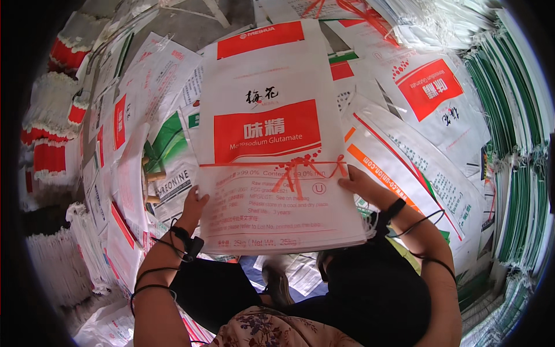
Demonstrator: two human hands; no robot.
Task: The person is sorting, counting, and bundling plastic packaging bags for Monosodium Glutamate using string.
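A long white sack (266, 84) with red printed panels lies lengthwise in front of me, its near part raised above my knees. Several layers show along its near edge, so it looks like a bundle of sacks. Across its middle runs a red string, with a red bow (300, 170) and loose ends right of centre. My left hand (195, 208) grips the left edge, thumb on top and fingers mostly hidden underneath. On the right edge, a little higher, my right hand (365, 186) holds it the same way. Both wrists carry dark bands and cables.
Tall stacks of folded sacks stand at left (49, 133) and right (509, 104), the right ones with green edges. Loose printed sacks (430, 87) are spread around, one with an orange stripe (381, 168). Red string (370, 20) lies at the far side. My shoe (277, 283) shows below.
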